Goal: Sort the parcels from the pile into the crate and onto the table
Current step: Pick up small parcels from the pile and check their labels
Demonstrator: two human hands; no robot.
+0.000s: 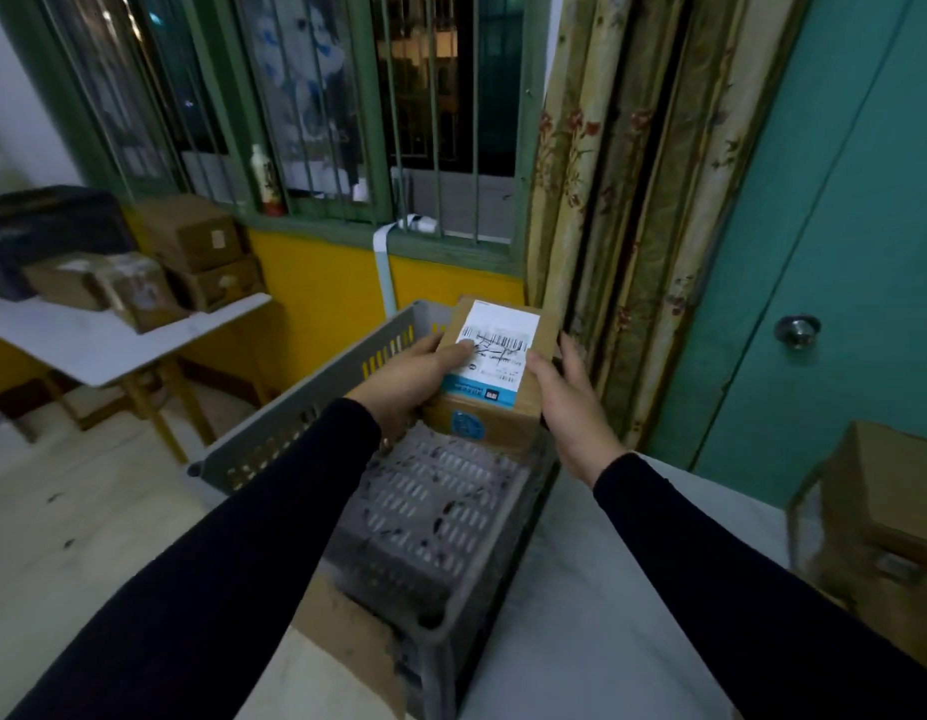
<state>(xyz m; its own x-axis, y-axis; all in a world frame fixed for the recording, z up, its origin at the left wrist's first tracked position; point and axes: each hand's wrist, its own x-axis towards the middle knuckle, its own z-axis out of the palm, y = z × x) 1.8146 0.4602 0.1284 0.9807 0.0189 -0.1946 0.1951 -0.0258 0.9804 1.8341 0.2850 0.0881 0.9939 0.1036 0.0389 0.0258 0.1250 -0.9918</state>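
The brown cardboard parcel with a white barcode label sat at the far end of the grey slatted plastic crate, whose perforated floor lay bare nearer the person. The left hand gripped its left edge, thumb on the label; the right hand pressed its right side with fingers nearly straight. A flowered curtain hung just beyond the crate, and more brown boxes crowded the white side table to the left.

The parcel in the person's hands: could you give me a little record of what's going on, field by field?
held item: cardboard parcel with a white shipping label
left hand: holds the parcel's left side, thumb on the label
right hand: against the parcel's right side, fingers fairly straight
position: over the far end of the grey slotted crate
crate contents: no other parcel visible inside
other parcels: brown boxes on the white table at left
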